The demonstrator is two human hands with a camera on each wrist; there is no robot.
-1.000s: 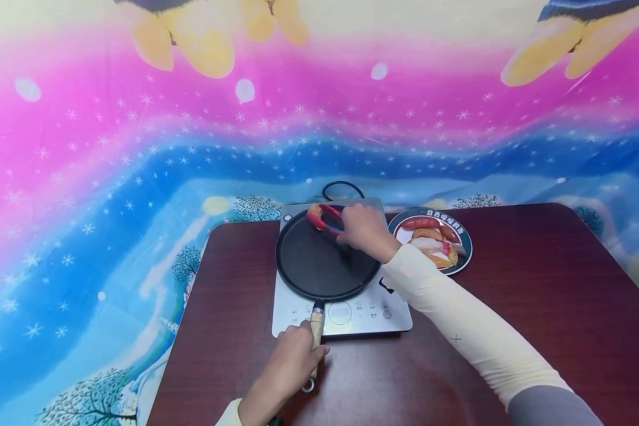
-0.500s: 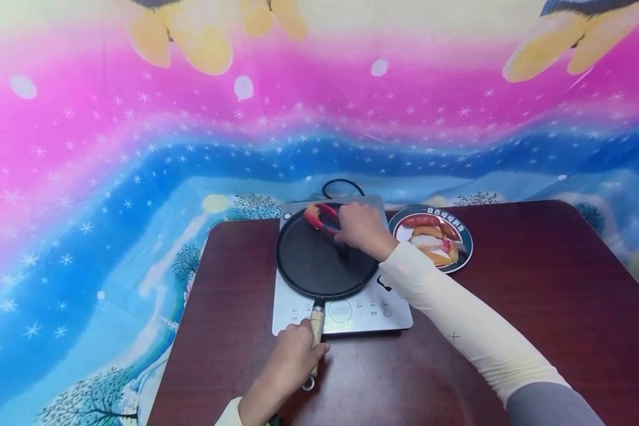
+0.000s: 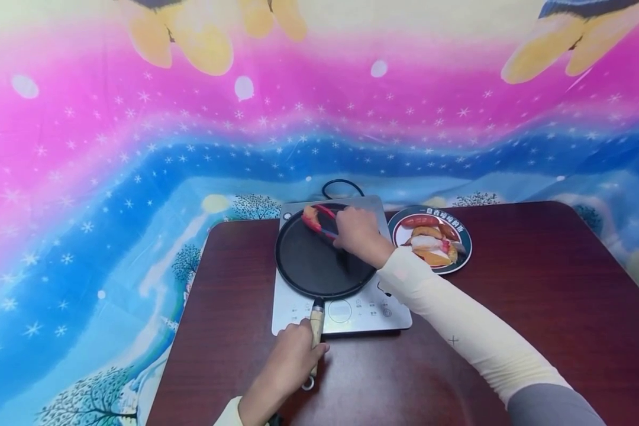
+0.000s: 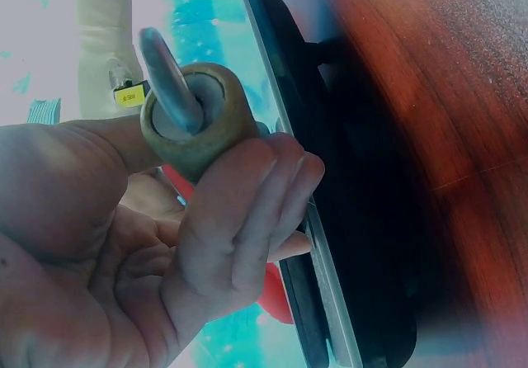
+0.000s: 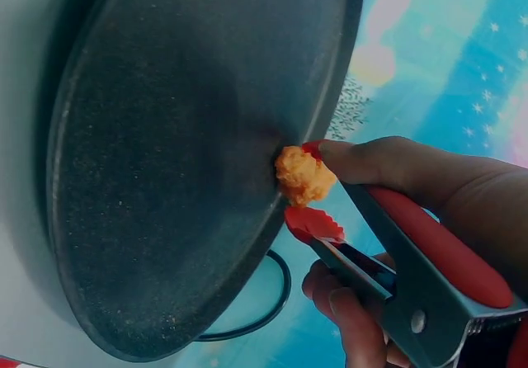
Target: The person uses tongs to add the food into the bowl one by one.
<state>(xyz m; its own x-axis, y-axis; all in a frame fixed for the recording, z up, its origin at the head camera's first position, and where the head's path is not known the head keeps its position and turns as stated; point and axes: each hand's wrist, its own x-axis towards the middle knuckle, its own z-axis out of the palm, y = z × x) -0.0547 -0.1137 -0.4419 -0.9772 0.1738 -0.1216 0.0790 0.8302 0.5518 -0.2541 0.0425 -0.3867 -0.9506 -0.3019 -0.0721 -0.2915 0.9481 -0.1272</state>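
Observation:
In the head view my left hand [image 3: 296, 353] grips the pale handle [image 3: 316, 331] of a black flat frying pan [image 3: 319, 266]. The left wrist view shows curled fingers [image 4: 239, 219] round the handle's metal-ringed end [image 4: 198, 149]. My right hand [image 3: 358, 234] holds red-tipped tongs [image 3: 312, 221] over the pan's far left part. Between the tong tips in the right wrist view lies a golden, lumpy fried piece of food [image 5: 304, 176] near the pan's rim. The upper tip touches it; the lower tip [image 5: 313, 224] sits just beside it, contact unclear.
Beneath the pan is a silver induction cooker [image 3: 343, 316], its black cord [image 3: 343, 181] looping behind. To the right stands a dark-rimmed plate [image 3: 462, 254] bearing sausages [image 3: 420, 221] and other foods. All rest on a reddish-brown table [image 3: 538, 266] before a colourful patterned cloth [image 3: 319, 112].
My right hand has shifted slightly left, with the tongs and the fried piece moving a little that way too. The left hand keeps its hold on the handle.

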